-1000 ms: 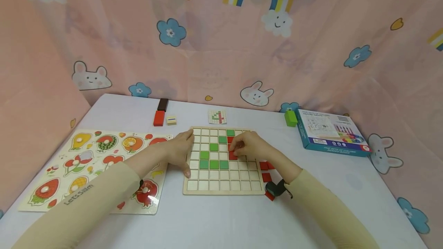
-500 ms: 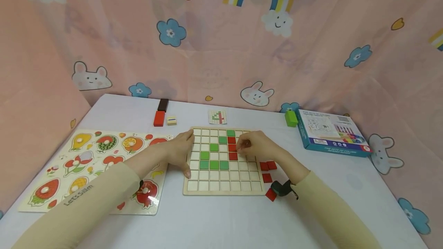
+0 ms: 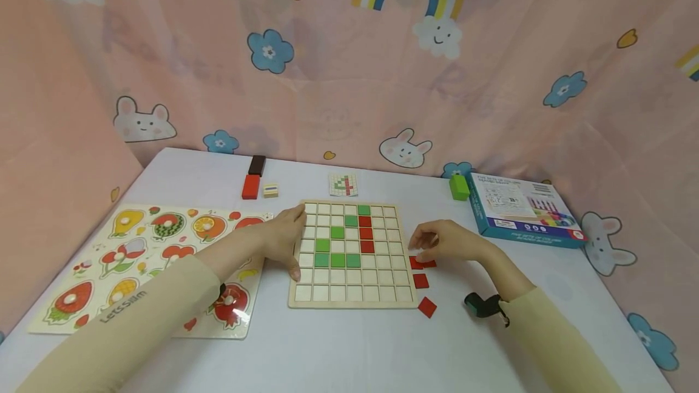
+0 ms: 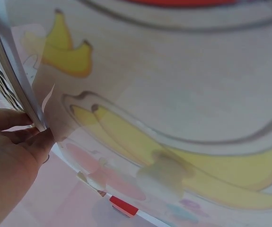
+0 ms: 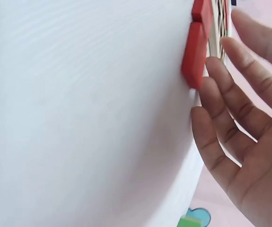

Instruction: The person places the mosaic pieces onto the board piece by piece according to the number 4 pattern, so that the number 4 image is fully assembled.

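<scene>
A wooden grid board [image 3: 353,293] lies mid-table, with several green tiles [image 3: 338,259] and a column of three red tiles [image 3: 366,233] set in its squares. My left hand [image 3: 281,241] rests along its left edge, thumb and fingers spread apart; the left wrist view shows the fingertips [image 4: 37,137] touching that edge. Off the board's right side, my right hand [image 3: 448,241] hovers with loosely bent fingers over loose red tiles [image 3: 417,262]. In the right wrist view, its fingers are apart beside a red tile [image 5: 195,56], holding nothing.
A fruit puzzle board [image 3: 180,314] lies left, beneath my left forearm. Behind the grid are a small pattern card [image 3: 343,185], a red block [image 3: 251,187], a dark block [image 3: 256,165] and an eraser-like piece [image 3: 270,190]. A green block [image 3: 459,187] and a box [image 3: 524,208] stand back right.
My right hand has left the red column on the grid and moved right to the loose red tiles. The third red tile stays in its square. My left hand has not moved.
</scene>
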Available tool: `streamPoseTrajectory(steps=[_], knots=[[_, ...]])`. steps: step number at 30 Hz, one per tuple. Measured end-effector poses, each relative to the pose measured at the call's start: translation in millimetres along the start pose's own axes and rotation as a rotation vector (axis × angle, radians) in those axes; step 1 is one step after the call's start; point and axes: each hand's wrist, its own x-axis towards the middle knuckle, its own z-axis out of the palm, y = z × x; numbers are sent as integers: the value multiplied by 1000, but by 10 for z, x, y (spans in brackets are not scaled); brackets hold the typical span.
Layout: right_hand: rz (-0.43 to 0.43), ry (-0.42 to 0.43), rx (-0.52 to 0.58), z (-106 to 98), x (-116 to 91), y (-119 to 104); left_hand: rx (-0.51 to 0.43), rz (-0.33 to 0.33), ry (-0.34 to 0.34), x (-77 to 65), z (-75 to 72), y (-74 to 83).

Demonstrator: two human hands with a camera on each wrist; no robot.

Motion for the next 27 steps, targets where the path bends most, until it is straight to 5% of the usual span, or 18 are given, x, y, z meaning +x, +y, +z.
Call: streamPoseTrajectory(steps=[15, 27], knots=[[19, -2, -37, 67, 16, 3, -10, 12, 1, -12, -20, 0], [-12, 113, -5, 60, 51, -55, -13, -3, -2, -12, -2, -7]])
